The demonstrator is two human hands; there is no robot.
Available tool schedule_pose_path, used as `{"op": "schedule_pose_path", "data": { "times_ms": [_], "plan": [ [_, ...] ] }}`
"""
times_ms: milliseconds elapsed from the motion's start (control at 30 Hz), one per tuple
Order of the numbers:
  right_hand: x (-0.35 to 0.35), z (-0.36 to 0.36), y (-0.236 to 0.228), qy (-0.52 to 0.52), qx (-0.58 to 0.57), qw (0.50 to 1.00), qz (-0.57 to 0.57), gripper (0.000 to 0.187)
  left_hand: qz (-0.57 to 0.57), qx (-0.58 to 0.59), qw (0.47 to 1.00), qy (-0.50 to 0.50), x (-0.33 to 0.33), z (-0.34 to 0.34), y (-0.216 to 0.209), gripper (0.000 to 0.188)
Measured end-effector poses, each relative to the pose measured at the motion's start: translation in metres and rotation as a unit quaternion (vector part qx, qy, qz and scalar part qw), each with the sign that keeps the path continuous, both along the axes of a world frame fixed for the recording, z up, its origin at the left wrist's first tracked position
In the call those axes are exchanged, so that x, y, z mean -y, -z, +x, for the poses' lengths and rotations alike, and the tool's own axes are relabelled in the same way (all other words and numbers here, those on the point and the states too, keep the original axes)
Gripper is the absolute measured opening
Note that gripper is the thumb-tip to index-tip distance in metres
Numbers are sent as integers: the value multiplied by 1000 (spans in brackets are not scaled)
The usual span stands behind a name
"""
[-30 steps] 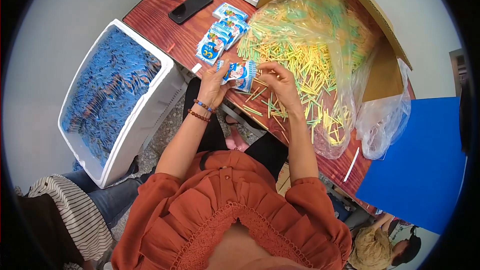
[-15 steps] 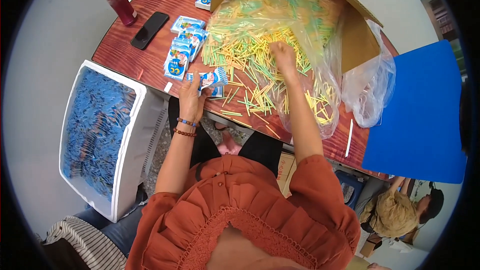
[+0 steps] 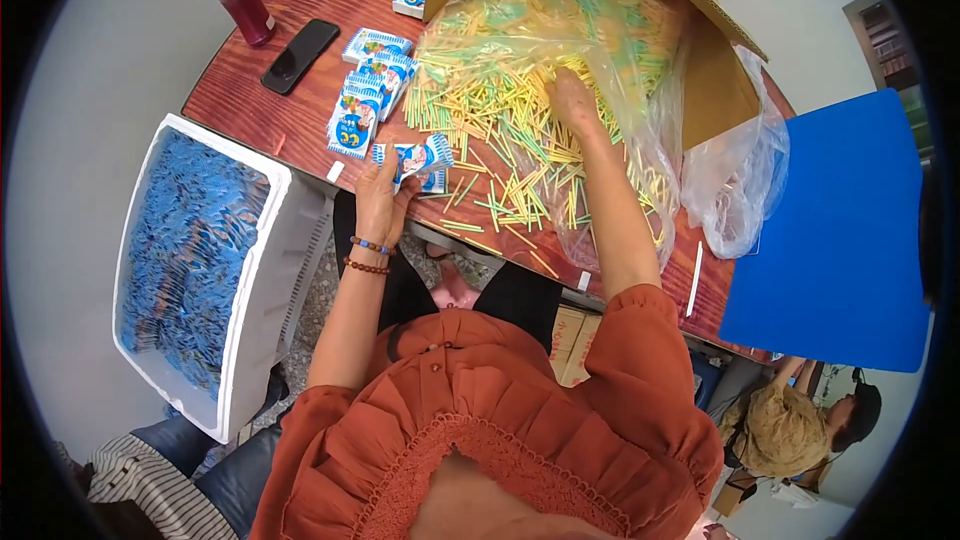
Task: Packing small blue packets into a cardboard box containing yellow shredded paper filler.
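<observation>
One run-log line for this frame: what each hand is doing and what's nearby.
left hand: holds small blue-and-white packet | right hand: in pile of yellow and green sticks on clear bag | nearby: packet stack, phone, white bin

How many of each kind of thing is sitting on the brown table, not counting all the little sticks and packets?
Phones: 1, a black phone
Red cans: 1, a red can
Cardboard boxes: 1, a cardboard box
Clear plastic bags: 2, the bag of sticks and an empty bag
Total: 5
</observation>
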State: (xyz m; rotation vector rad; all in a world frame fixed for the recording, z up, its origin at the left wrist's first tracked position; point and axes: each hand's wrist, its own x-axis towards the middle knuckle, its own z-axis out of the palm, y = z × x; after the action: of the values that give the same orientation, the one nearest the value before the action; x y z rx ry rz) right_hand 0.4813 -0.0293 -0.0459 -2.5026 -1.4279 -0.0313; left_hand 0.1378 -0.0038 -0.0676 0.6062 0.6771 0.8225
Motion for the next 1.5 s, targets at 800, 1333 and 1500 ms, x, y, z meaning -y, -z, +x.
{"op": "schedule_pose_path", "data": {
  "times_ms": [800,1333,1500],
  "plan": [
    [34,-78,-27,-86,-699,603,374,25,-39,66,997,-19,13,43,-10,25],
    [38,-216,-65,-132,-527,689,480,28,16,139,988,-59,23,49,-26,27],
    [35,-229,-57,-114,-502,715,472,42,7,155,985,-82,23,50,-27,26]
  ]
}}
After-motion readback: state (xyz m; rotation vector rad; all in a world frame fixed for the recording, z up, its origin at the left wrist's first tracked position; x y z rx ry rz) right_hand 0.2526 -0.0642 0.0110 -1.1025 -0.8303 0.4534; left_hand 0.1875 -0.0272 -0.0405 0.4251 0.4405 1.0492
